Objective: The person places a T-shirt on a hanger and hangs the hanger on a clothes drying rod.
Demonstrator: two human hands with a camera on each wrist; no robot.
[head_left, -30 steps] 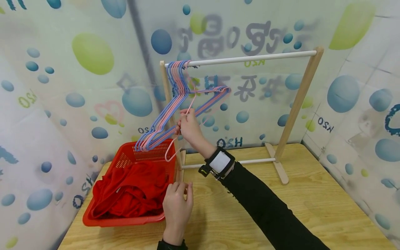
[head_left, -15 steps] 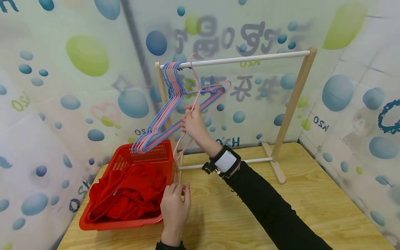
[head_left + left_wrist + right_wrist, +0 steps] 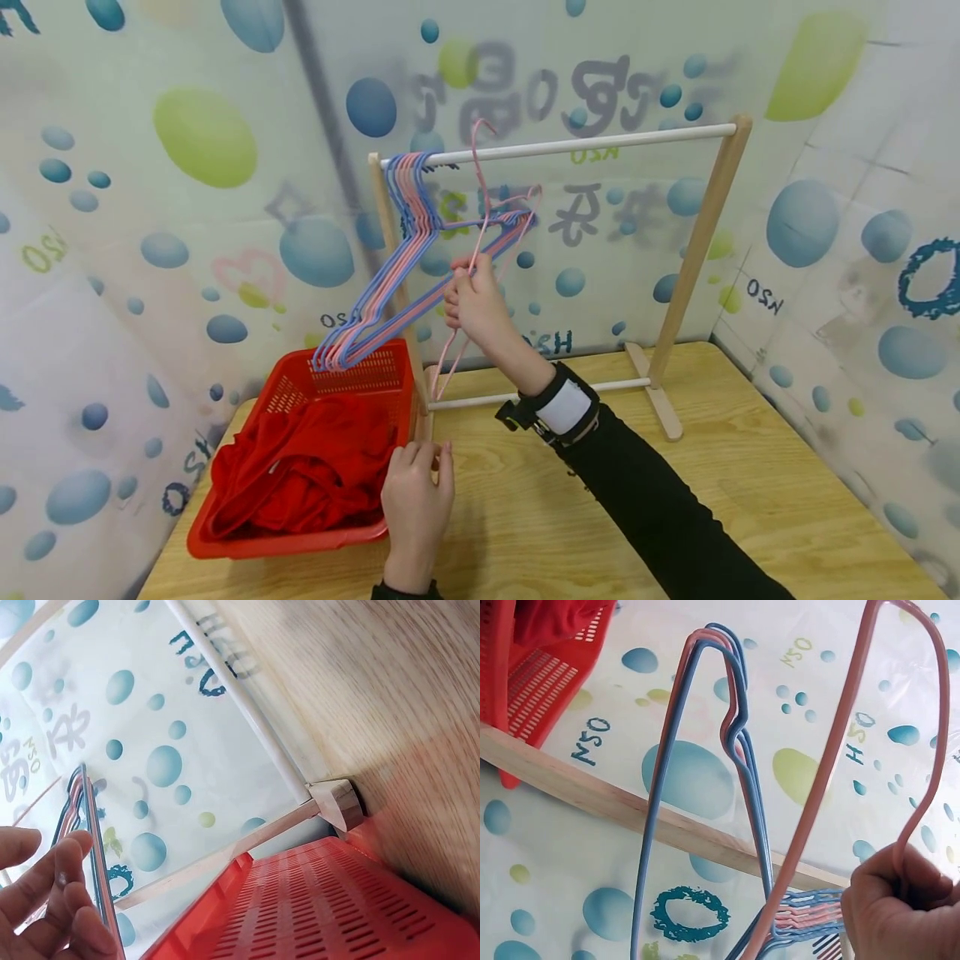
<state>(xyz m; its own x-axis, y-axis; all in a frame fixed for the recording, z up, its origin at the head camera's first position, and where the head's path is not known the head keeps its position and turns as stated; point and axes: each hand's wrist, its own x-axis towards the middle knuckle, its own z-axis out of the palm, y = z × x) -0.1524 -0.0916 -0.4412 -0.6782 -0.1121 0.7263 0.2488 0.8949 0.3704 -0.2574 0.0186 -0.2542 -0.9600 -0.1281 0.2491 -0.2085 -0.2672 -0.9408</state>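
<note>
My right hand (image 3: 480, 302) grips a pink clothes hanger (image 3: 817, 776) by one sloping arm. The hanger's hook rises above the rack's white top rail and overlaps it in the head view. A bunch of blue and pink hangers (image 3: 392, 275) hangs at the left end of the white rail (image 3: 600, 147), just left of the held one. Low in the head view, my left hand (image 3: 416, 492) holds nothing, its fingers loosely bent beside the right rim of the red basket (image 3: 300, 546). In the left wrist view its fingers (image 3: 71, 859) overlap the hanging bunch.
Crumpled red cloth (image 3: 315, 467) lies inside the basket. The rack's wooden right post (image 3: 697, 258) stands on a foot (image 3: 660, 400) at the table's back right. A lower white bar (image 3: 480, 402) spans the posts. Patterned sheets (image 3: 225, 250) enclose the wooden table (image 3: 637, 517).
My right hand has moved the pink hanger right, away from the bunch, and its hook has risen above the rail. The left hand has hardly moved.
</note>
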